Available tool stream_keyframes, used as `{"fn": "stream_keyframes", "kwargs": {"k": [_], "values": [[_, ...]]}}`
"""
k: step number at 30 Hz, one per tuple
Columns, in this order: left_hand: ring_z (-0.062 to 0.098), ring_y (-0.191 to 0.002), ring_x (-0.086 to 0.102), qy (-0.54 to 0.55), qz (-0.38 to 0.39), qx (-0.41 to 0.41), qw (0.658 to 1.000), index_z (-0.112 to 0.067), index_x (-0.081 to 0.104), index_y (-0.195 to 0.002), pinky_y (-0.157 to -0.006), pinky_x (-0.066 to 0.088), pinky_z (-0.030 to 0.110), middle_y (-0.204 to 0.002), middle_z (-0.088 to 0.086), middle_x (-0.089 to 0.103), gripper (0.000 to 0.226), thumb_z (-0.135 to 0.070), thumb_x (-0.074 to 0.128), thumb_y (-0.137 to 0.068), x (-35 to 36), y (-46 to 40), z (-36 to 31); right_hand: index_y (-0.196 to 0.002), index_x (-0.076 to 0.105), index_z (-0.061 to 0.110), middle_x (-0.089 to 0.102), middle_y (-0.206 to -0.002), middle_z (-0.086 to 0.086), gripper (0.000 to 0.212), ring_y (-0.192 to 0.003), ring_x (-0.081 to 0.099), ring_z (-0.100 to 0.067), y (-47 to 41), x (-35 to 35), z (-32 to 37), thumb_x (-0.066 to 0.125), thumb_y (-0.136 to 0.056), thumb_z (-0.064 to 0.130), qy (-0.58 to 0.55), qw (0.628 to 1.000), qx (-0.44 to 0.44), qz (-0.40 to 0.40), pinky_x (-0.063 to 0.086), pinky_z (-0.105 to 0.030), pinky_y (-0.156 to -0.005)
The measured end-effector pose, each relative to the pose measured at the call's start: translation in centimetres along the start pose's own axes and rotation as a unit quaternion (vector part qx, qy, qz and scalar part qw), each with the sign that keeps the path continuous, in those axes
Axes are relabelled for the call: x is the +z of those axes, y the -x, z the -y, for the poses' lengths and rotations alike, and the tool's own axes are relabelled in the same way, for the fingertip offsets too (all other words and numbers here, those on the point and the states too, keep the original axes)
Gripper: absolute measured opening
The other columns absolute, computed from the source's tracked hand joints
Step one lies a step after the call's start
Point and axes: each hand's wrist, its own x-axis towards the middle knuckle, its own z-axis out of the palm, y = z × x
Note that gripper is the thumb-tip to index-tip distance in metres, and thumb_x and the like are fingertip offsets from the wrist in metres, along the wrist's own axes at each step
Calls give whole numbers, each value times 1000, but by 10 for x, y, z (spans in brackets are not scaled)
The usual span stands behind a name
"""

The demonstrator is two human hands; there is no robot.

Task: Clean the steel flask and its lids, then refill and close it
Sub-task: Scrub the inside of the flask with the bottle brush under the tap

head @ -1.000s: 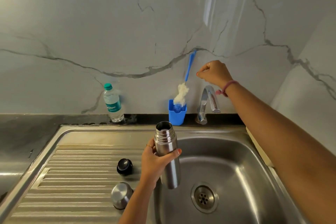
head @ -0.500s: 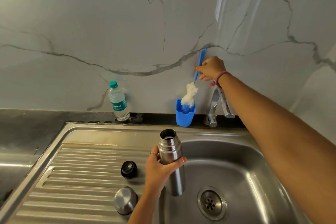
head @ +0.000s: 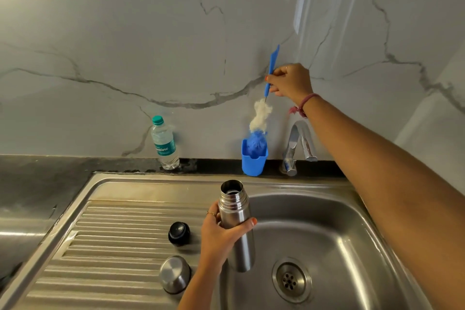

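My left hand (head: 220,236) grips the open steel flask (head: 237,224) upright over the left side of the sink basin (head: 334,241). My right hand (head: 292,82) pinches the blue handle of a bottle brush (head: 261,114); its white and blue bristle head is partly lifted out of the blue holder cup (head: 254,162) at the wall. On the ribbed drainboard (head: 105,246) lie the flask's black inner stopper (head: 179,233) and, nearer to me, its steel cup lid (head: 175,277) turned mouth down.
A chrome tap (head: 299,146) stands right of the blue cup, under my right forearm. A small plastic water bottle (head: 164,146) with a green cap stands by the marble wall at the left. The drain (head: 292,279) sits in the basin's floor.
My right hand reached the brush handle, took hold of it and has raised the brush, so more of the bristle head shows above the cup. The flask in my left hand stays put.
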Motion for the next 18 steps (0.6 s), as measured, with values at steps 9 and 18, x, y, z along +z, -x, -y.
{"fn": "stream_keyframes", "kwargs": {"k": [9,18], "values": [[8,-84,71,-3,-5,19,1000,-30,60,-113,-75,55,25,-98,-7,73,68,-21,94,-56,-3,18,-11,-101,70,9,71,-84,-2,20,-67,69,-7,27,-40,62,69,-87,24,-77,988,-123,-45,57,-24,-54],[7,-84,70,-8,-2,41,999,-28,61,-111,-72,52,21,-98,-7,73,63,-17,94,-57,-7,38,-21,-102,50,21,67,-101,-12,4,-76,72,-23,94,-82,97,47,-101,23,-300,943,-131,67,58,-29,-64]]}}
